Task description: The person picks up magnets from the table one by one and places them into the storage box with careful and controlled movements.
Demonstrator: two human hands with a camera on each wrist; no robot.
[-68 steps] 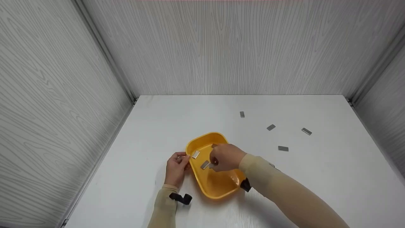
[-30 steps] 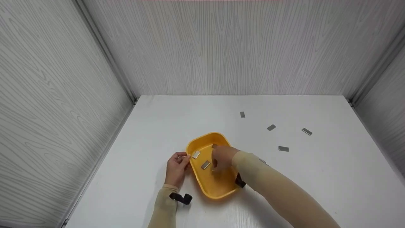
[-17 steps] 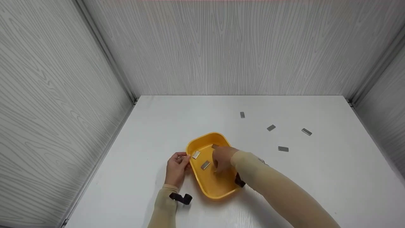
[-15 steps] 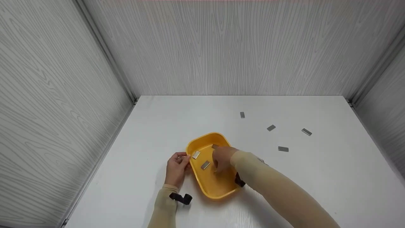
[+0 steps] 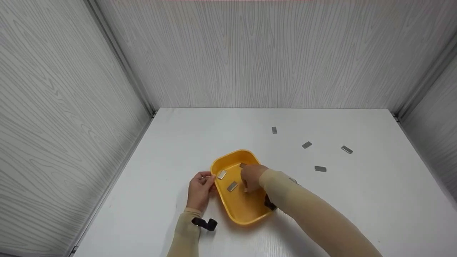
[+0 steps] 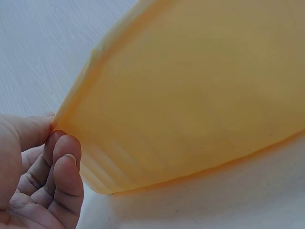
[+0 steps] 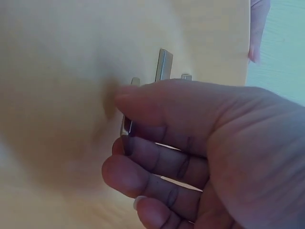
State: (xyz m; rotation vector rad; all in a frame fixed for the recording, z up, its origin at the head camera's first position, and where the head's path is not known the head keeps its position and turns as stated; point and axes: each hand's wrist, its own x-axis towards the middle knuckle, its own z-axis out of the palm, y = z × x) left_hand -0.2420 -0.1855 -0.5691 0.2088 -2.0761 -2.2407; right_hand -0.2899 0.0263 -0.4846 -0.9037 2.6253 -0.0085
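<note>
A yellow plastic tray [image 5: 240, 212] rests on the white table. My left hand [image 5: 200, 191] pinches the tray's left rim between thumb and curled fingers; the left wrist view shows this grip on the tray wall [image 6: 200, 95]. Inside the tray, my right hand [image 5: 251, 177] points downward. The right wrist view shows that hand [image 7: 176, 129] pinching a small silver metal bar [image 7: 127, 126] between thumb and fingers. In the head view the hand hides this bar. Lying in the tray are a silver bar near the left wall [image 5: 222, 174], another [image 5: 232, 186], and one partly covered [image 5: 243, 165].
Several similar bars lie on the table to the right and beyond the tray, among them a far one [image 5: 274, 130], a middle one [image 5: 306, 145], a rightmost one [image 5: 346, 149] and a nearer one [image 5: 320, 169]. Pale wood-grain panels [image 5: 250, 53] enclose the back and sides.
Since the oldest frame my right hand has shifted slightly left, and the bar at its fingertips has gone out of sight in the head view. My left hand and the tray stay put.
</note>
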